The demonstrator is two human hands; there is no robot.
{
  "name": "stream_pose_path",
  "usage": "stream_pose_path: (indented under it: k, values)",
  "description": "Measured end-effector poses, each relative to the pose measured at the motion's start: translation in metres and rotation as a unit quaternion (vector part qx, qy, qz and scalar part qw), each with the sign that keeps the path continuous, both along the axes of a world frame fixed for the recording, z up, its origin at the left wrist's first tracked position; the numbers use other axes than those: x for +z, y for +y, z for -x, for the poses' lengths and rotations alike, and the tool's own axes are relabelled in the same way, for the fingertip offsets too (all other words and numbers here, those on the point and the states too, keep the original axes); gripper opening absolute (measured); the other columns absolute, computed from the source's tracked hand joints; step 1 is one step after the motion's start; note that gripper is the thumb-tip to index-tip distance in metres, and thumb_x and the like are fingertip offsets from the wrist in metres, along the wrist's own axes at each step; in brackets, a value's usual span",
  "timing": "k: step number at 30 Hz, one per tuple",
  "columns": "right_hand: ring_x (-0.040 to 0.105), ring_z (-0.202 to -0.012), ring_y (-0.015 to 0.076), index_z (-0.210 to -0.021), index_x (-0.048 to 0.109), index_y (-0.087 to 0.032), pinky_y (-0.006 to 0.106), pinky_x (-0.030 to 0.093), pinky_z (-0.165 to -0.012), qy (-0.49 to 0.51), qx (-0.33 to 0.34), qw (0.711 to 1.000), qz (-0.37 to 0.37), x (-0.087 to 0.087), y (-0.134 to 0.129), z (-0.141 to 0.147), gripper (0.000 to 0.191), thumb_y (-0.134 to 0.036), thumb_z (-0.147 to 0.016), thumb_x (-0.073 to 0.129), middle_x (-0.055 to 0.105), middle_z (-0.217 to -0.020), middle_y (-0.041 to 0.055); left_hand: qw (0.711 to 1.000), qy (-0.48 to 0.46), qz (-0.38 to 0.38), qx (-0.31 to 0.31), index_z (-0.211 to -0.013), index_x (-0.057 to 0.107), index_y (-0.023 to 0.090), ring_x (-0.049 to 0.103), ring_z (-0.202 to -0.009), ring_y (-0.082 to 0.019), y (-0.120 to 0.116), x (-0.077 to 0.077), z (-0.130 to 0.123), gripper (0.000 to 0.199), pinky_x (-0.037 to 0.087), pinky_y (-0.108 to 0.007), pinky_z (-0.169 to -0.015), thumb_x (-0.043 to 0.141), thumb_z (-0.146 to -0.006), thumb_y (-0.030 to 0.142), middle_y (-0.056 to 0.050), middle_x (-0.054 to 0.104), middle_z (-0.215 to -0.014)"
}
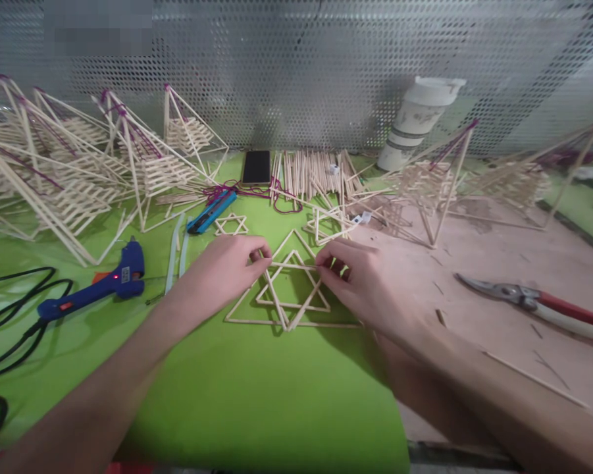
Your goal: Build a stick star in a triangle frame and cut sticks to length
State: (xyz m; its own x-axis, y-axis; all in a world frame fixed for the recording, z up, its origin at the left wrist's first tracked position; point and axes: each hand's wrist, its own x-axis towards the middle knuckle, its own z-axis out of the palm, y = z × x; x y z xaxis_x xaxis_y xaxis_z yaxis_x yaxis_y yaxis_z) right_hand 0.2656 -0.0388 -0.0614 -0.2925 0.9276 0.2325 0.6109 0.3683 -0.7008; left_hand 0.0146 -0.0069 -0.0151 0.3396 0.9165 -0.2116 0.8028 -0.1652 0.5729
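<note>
A large triangle (257,322) of thin pale wooden sticks lies on the green sheet (276,388), its apex pointing away. Within its outline, a small upright triangle (296,306) crosses an inverted triangle (276,296), forming a six-pointed star whose near tip meets the large base

L + R hands (239,266) pinch star frame (292,306) on green mat (257,395).

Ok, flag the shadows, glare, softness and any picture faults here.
Head view: dark shadow by the right forearm, across the green sheet; head view: pale sheen on that sheet's left side; head view: fine detail slightly soft throughout; head view: blocky, pixelated patch at top left, over the perforated panel.
</note>
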Motion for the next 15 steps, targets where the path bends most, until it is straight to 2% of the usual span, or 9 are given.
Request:
stream_pose_path:
  k: [9, 15]
  values:
    - [0.071, -0.08, 0.0194, -0.094, 0.069, -0.02, 0.04, 0.066, -0.071, 0.017, 0.002, 1.0, 0.001, 0.0002, -0.0009, -0.0008, 0.012, -0.013, -0.1, 0.061, 0.074, -0.097, 0.0063, 1.0, 0.001, -0.019, 0.002, -0.107, 0.081, 0.017, 0.051, -0.047, -0.012, 0.0016, -0.0021, 0.0004, 0.036, 0.036, -0.028, -0.046, 0.056, -0.1, 0.043, -0.014, 0.081, -0.106]
    - [0.073, -0.083, 0.0212, -0.095, 0.069, -0.022, 0.043, 0.067, -0.074, 0.038, -0.001, 0.999, 0.004, -0.0002, 0.0001, -0.0013, 0.011, -0.013, -0.099, 0.063, 0.074, -0.097, 0.0061, 1.0, -0.004, -0.017, 0.005, -0.105, 0.082, 0.019, 0.049, -0.045, -0.011, 0.001, -0.0033, 0.0012, 0.037, 0.034, -0.027, -0.045, 0.056, -0.1, 0.045, -0.013, 0.081, -0.103]
